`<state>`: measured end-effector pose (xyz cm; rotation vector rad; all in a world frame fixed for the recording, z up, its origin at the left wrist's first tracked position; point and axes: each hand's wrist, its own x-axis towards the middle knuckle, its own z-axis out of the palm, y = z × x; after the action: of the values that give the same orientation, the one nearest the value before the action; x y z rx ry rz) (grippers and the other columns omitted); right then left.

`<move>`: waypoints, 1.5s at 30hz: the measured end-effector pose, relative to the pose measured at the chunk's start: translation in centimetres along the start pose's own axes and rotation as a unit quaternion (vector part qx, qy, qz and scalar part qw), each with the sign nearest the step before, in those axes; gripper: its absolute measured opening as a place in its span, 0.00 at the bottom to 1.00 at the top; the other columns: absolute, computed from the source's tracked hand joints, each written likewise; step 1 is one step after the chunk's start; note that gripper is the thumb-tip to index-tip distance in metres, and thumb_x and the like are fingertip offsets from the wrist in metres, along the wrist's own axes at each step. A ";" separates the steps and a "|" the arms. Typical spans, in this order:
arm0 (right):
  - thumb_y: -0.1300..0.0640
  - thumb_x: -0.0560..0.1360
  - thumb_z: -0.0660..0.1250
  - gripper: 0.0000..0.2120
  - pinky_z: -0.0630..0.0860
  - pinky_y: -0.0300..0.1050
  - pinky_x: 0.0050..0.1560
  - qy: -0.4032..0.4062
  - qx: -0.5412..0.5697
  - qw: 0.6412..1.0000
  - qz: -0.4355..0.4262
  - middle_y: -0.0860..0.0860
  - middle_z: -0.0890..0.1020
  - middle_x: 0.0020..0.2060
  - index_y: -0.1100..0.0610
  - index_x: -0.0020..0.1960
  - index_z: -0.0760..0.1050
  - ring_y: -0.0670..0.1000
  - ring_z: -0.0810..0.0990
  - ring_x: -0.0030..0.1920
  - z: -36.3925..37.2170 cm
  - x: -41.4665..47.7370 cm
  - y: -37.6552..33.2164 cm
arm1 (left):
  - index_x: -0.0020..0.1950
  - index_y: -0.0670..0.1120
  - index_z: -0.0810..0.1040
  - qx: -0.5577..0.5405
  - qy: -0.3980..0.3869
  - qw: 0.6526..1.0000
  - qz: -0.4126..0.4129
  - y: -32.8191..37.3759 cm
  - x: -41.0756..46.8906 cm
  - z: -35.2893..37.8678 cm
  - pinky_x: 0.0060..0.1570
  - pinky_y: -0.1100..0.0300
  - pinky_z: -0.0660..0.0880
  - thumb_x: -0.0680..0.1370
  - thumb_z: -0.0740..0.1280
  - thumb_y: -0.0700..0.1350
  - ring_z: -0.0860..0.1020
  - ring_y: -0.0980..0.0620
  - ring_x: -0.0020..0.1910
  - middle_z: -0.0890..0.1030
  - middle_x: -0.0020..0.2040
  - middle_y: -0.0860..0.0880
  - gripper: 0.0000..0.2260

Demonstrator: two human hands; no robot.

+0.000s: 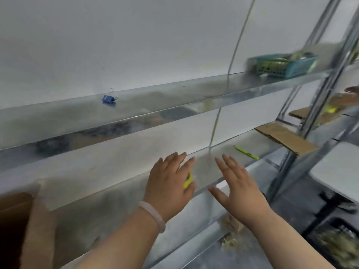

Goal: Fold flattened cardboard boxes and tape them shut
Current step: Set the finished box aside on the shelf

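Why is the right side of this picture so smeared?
Head view: motion blur smears the basket and the right edge; the left hand and right hand are sharper; the metal shelf shows soft glare and murky reflections.

Lower shelf (116,191): open gap under upper shelf (155,101), bare stretch left of left hand (169,183). Yellow item (187,181) beneath that hand. Cable (215,123) hangs at back. Green pen (246,152), cardboard (287,138) occupy right end. Box (15,220) blocks far left.
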<state>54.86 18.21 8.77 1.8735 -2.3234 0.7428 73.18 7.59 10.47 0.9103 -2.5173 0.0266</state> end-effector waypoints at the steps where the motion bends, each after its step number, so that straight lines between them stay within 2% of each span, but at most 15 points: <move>1: 0.28 0.71 0.45 0.40 0.37 0.37 0.73 0.006 -0.007 1.000 0.018 0.40 0.47 0.75 0.43 0.79 0.48 0.38 0.42 0.74 -1.1 -0.4 2.3 | 0.69 0.53 0.72 -0.011 0.004 1.000 0.009 1.8 1.6 1.0 0.64 0.47 0.70 0.74 0.61 0.59 0.72 0.48 0.67 0.74 0.68 0.52 0.25; 3: 0.27 0.71 0.43 0.38 0.30 0.32 0.68 0.008 -0.027 0.999 0.046 0.37 0.42 0.74 0.39 0.77 0.41 0.35 0.36 0.72 -3.4 -1.1 7.1 | 0.68 0.52 0.74 -0.043 0.030 0.998 0.035 5.9 4.8 3.0 0.62 0.49 0.72 0.74 0.60 0.58 0.74 0.48 0.63 0.76 0.65 0.51 0.24; 4: 0.27 0.72 0.46 0.37 0.30 0.32 0.69 0.009 -0.029 0.998 0.063 0.36 0.41 0.74 0.38 0.76 0.39 0.34 0.36 0.71 -4.5 -1.4 9.5 | 0.67 0.51 0.75 -0.062 0.044 0.996 0.050 8.1 6.4 3.9 0.61 0.50 0.72 0.74 0.61 0.58 0.74 0.48 0.62 0.77 0.63 0.51 0.24; 7: 0.33 0.77 0.54 0.35 0.40 0.39 0.76 0.008 -0.032 0.993 0.113 0.38 0.44 0.77 0.39 0.77 0.40 0.38 0.39 0.75 -7.9 -2.3 16.4 | 0.66 0.49 0.76 -0.100 0.072 0.988 0.090 14.3 11.2 7.0 0.60 0.52 0.72 0.74 0.63 0.56 0.74 0.49 0.60 0.77 0.62 0.50 0.23; 11: 0.35 0.79 0.55 0.35 0.39 0.41 0.76 0.001 -0.060 0.984 0.165 0.39 0.44 0.78 0.41 0.79 0.41 0.38 0.37 0.75 -11.4 -2.4 24.5 | 0.65 0.48 0.76 -0.118 0.062 0.985 0.113 19.7 16.6 11.6 0.58 0.48 0.73 0.74 0.65 0.55 0.75 0.47 0.61 0.77 0.62 0.49 0.21; 14: 0.35 0.79 0.55 0.35 0.42 0.43 0.76 -0.005 -0.075 0.977 0.198 0.41 0.44 0.79 0.42 0.79 0.42 0.43 0.41 0.78 -12.6 -1.8 29.4 | 0.66 0.50 0.75 -0.114 0.033 0.986 0.113 22.6 20.4 14.5 0.58 0.47 0.74 0.74 0.63 0.56 0.74 0.47 0.62 0.76 0.63 0.50 0.22; 20: 0.35 0.79 0.54 0.35 0.45 0.45 0.77 -0.027 -0.064 0.969 0.239 0.42 0.44 0.79 0.43 0.79 0.43 0.45 0.42 0.78 -12.0 1.5 37.6 | 0.65 0.50 0.75 -0.100 0.003 0.986 0.134 25.8 27.8 20.8 0.58 0.50 0.74 0.75 0.62 0.56 0.74 0.48 0.62 0.76 0.63 0.50 0.22; 25: 0.37 0.79 0.55 0.35 0.43 0.41 0.75 -0.043 -0.044 0.955 0.289 0.43 0.45 0.79 0.44 0.80 0.44 0.45 0.43 0.79 -9.9 6.5 44.2 | 0.67 0.51 0.73 -0.098 -0.051 0.984 0.141 26.4 34.4 27.5 0.60 0.46 0.74 0.75 0.58 0.58 0.73 0.48 0.64 0.76 0.64 0.50 0.23; 29: 0.38 0.80 0.57 0.35 0.46 0.43 0.76 -0.077 0.005 0.940 0.332 0.44 0.45 0.79 0.46 0.80 0.44 0.47 0.45 0.79 -8.0 10.5 48.8 | 0.68 0.51 0.72 -0.104 -0.098 0.979 0.144 27.2 39.1 32.5 0.61 0.47 0.74 0.76 0.57 0.59 0.73 0.48 0.66 0.75 0.66 0.50 0.24; 32: 0.39 0.80 0.58 0.36 0.50 0.44 0.76 -0.090 0.052 0.918 0.382 0.44 0.48 0.79 0.47 0.80 0.45 0.47 0.49 0.79 -6.7 12.6 52.2 | 0.71 0.53 0.69 -0.107 -0.143 0.973 0.143 27.8 42.3 35.8 0.66 0.47 0.69 0.76 0.53 0.61 0.68 0.49 0.71 0.71 0.71 0.50 0.26; 35: 0.41 0.79 0.61 0.37 0.55 0.45 0.75 -0.103 0.108 0.889 0.432 0.46 0.52 0.79 0.48 0.80 0.46 0.49 0.54 0.78 -5.4 14.2 55.5 | 0.76 0.56 0.60 -0.105 -0.181 0.968 0.136 28.5 44.5 38.0 0.74 0.50 0.58 0.76 0.48 0.62 0.57 0.52 0.76 0.61 0.76 0.53 0.28; 37: 0.42 0.79 0.64 0.38 0.57 0.47 0.75 -0.094 0.153 0.862 0.473 0.49 0.55 0.79 0.50 0.80 0.47 0.51 0.56 0.77 -4.3 15.5 58.2 | 0.76 0.58 0.57 -0.107 -0.193 0.968 0.123 29.0 45.7 39.2 0.75 0.53 0.54 0.76 0.46 0.63 0.53 0.53 0.77 0.57 0.77 0.55 0.29; 41: 0.43 0.77 0.67 0.45 0.53 0.49 0.77 -0.119 0.174 0.848 0.486 0.50 0.47 0.80 0.52 0.80 0.41 0.52 0.49 0.79 -1.7 18.1 63.3 | 0.76 0.58 0.59 -0.104 -0.210 0.968 0.086 29.9 47.9 41.9 0.74 0.54 0.57 0.76 0.46 0.63 0.55 0.55 0.76 0.59 0.77 0.55 0.29; 43: 0.40 0.73 0.71 0.51 0.59 0.55 0.76 -0.096 0.244 0.810 0.525 0.52 0.49 0.79 0.52 0.80 0.39 0.55 0.52 0.78 0.0 19.1 66.0 | 0.75 0.58 0.60 -0.114 -0.216 0.968 0.057 30.5 48.6 43.0 0.73 0.54 0.58 0.75 0.46 0.62 0.56 0.54 0.76 0.60 0.76 0.55 0.29; 45: 0.32 0.60 0.76 0.61 0.68 0.61 0.70 -0.046 0.334 0.747 0.573 0.54 0.59 0.77 0.50 0.80 0.43 0.59 0.63 0.75 1.8 19.7 69.3 | 0.76 0.58 0.58 -0.119 -0.230 0.965 0.026 31.3 49.3 44.1 0.74 0.53 0.57 0.76 0.46 0.62 0.54 0.55 0.76 0.57 0.77 0.56 0.28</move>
<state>-14.59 9.58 -8.55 0.1836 -3.4378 1.7478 2.50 -5.14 -3.66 0.8230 -2.8804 -0.5181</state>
